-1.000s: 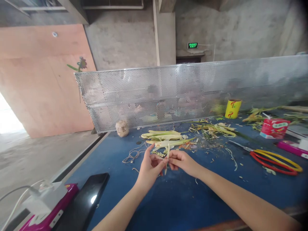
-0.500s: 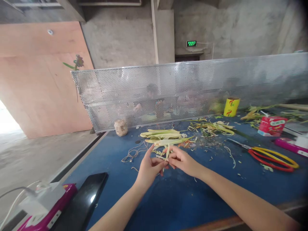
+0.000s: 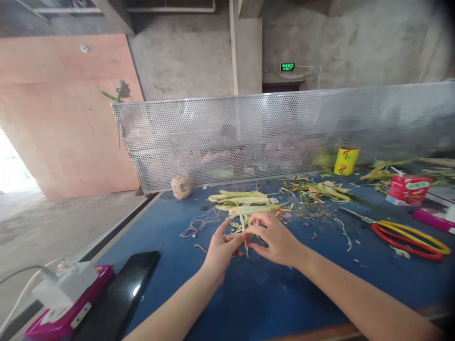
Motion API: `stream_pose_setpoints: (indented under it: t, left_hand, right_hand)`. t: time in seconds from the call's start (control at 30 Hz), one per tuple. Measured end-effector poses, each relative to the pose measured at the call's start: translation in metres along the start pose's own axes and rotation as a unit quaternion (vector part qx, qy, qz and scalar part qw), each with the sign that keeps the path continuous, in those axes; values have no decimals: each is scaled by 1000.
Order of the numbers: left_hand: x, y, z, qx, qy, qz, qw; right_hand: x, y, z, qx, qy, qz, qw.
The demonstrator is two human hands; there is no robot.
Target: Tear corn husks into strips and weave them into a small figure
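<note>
In the head view, a pale plant strip (image 3: 243, 221) is held above the bench (image 3: 256, 303), just on the near side of the pile of pale husks (image 3: 240, 197). It is pinched in the grip of the left hand (image 3: 221, 244), thumb against finger; the right hand (image 3: 276, 240) is curled right beside it, and whether its grip is closed on the strip cannot be told. The strip looks thin, so it might be split by too hard a pull, or lost among the scraps if the left pinch were loosened. Of containers, a red drink carton (image 3: 408, 190) with a straw is seen at the right; its contents are hidden. Inside the yellow cylinder (image 3: 346, 161), nothing can be made out.
</note>
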State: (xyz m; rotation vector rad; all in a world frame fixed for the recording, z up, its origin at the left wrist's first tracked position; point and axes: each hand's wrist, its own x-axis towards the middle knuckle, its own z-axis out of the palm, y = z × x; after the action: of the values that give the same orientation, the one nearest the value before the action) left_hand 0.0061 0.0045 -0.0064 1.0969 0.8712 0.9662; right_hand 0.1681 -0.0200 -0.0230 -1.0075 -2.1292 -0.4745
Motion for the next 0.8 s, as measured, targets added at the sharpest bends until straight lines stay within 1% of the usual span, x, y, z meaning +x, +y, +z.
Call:
stream_pose_setpoints:
  t: [0.1,0.17,0.27,0.37,0.43,0.5,0.57,0.7,0.77,0.8]
  left_hand:
    - [4,-3,1,-12,3,-19,1000]
    - [6,-4,2,-19,11,-35,999]
    - [5,-4,3,-22,16,-47,999]
    - [1,-4,3,-20,14,-37,999]
    - [-1,-4,2,-16,11,-17,1000]
    - [-1,-3,1,9,14,10,1000]
    - [1,-3,0,48,14,52,997]
    - [6,-6,-2,118,6,109,987]
    - [7,-8,-3,137,3,130,982]
    - [7,-9,-4,141,3,144,979]
  right_hand:
    - [1,-1,1,-32,3,-41,999]
    - [2,-1,4,-43,4,-53,998]
    - [2,-2,7,-41,18,-53,998]
    - [3,-4,7,6,41,-40,998]
    - [4,-6,7,52,59,-8,997]
    - [5,-8,7,99,76,44,991]
    - [5,-8,7,151,83,97,980]
    - [5,-7,8,233,61,173,955]
    - [4,-6,10,272,55,224,934]
    - [4,-6,12,307,54,257,915]
